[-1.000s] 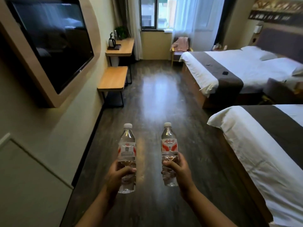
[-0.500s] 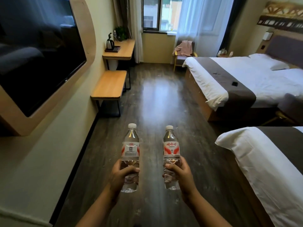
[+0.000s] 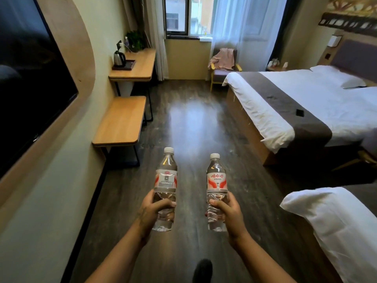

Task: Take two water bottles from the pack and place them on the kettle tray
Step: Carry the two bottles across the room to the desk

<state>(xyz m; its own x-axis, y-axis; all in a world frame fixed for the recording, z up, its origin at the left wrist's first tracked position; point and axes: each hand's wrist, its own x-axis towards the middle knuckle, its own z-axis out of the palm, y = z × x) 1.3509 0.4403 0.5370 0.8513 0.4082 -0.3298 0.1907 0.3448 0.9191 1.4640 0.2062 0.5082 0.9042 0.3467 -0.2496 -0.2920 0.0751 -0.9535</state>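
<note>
I hold two clear water bottles upright in front of me, both with white caps and red-and-white labels. My left hand (image 3: 152,209) grips the lower half of the left bottle (image 3: 165,180). My right hand (image 3: 226,211) grips the lower half of the right bottle (image 3: 216,180). Far ahead on the left, a dark kettle tray (image 3: 128,65) lies on a wooden desk (image 3: 140,70), with a steel kettle (image 3: 119,57) standing on its left part. The pack is out of view.
A lower wooden bench (image 3: 120,121) juts from the left wall before the desk. A wall TV (image 3: 30,78) hangs at left. Two beds (image 3: 295,103) fill the right side; a chair (image 3: 223,66) stands under the window. Dark floor runs between. A shoe tip (image 3: 203,268) shows below.
The view has advanced down the room: the bench, desk and kettle tray are nearer and the TV slides past on the left. Both hands keep the bottles upright in the same grip.
</note>
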